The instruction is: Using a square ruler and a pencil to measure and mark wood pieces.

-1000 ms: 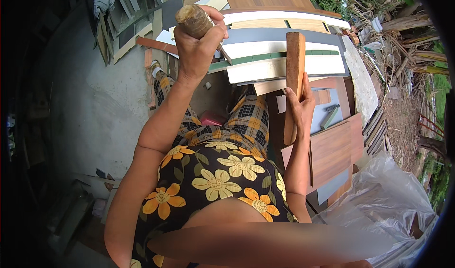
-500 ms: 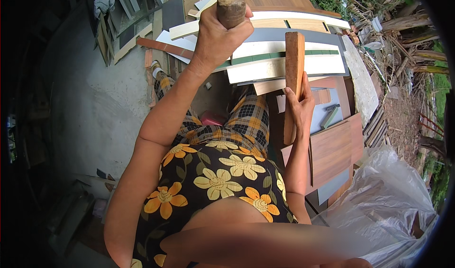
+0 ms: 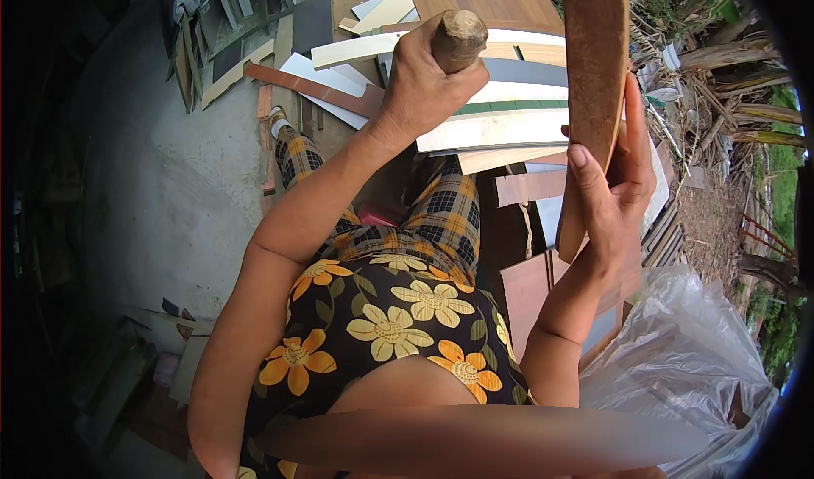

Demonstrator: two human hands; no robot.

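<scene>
Since prev. frame: plank (image 3: 595, 64) raised higher, top end now at upper edge of view; handle (image 3: 459, 38) w/ left hand shifted only slightly. Board pile (image 3: 500, 123) lies on ground ahead, beyond knees; concrete floor (image 3: 161, 182) to left, clear plastic bag (image 3: 678, 360) lower right. Plank brown, held near-upright, slightly tilted, over right side of pile. Right hand (image 3: 615, 186) grasps plank's lower part, thumb on front face. Left hand (image 3: 424, 85) clenched round wooden handle, butt end sticking up from fist; rest of tool hidden.
</scene>
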